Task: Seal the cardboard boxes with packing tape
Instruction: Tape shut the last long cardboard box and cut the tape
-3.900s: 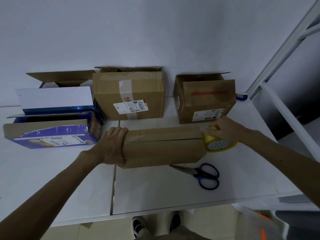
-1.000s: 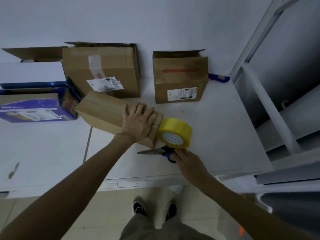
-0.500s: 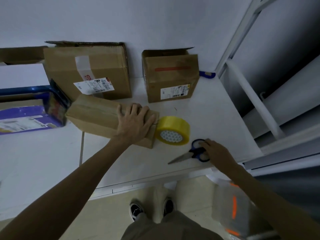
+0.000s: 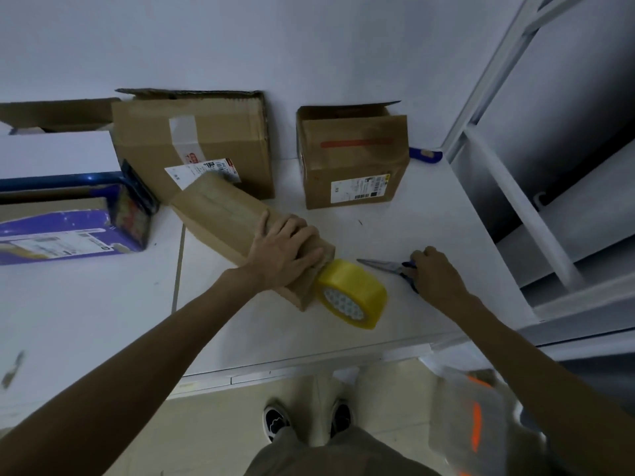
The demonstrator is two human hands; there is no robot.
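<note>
Nearest, on the white tabletop (image 4: 275, 338): a roll of yellow packing tape (image 4: 357, 290), standing on its edge, touching the near end of a long narrow brown cardboard box (image 4: 223, 218). Whether a strip of tape joins the two: cannot tell.

Just beyond, pressing down on that same end of the box, the left hand (image 4: 285, 255), palm flat, fingers spread over the top towards the roll.

Right of the roll, near but apart from it, the right hand (image 4: 438, 274), curled round the blue handles of a pair of steel scissors (image 4: 381, 265), blades together and pointing left towards the box end.

Long axis of the box: near-right to far-left, so box end and roll lie between the two hands, closer to the left. Likely next: carrying the blades leftwards to the junction of roll and box to cut.

Farther back, against the wall: a small open brown carton with a red stripe (image 4: 354, 159), a larger open brown carton with a white label (image 4: 196, 142), and far left a purple printed box (image 4: 68, 231).
</note>
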